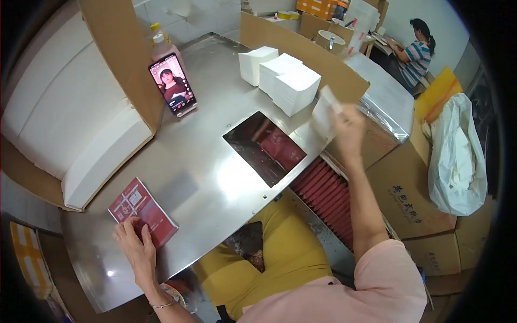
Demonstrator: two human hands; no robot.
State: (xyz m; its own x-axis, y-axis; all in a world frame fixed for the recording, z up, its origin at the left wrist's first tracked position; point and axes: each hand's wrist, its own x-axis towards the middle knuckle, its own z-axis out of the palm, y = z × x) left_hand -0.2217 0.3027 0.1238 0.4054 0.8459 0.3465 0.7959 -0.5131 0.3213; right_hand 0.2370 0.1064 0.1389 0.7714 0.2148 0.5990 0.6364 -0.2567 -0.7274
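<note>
Left hand (138,245) on red packet (156,222)

Chinese characters (405,197) on cardboard box (425,216)

Over the metal table (202,153) there was room to pass between the red packet (146,209) and the square hole (247,145). Farther back, the phone (172,86) stood in the way on the left, paper stacks (293,86) on the right, with a cardboard panel (269,37) behind them. A tall box (121,59) blocked the left.

Left hand (137,247) near, right hand (349,125) farther out
</note>
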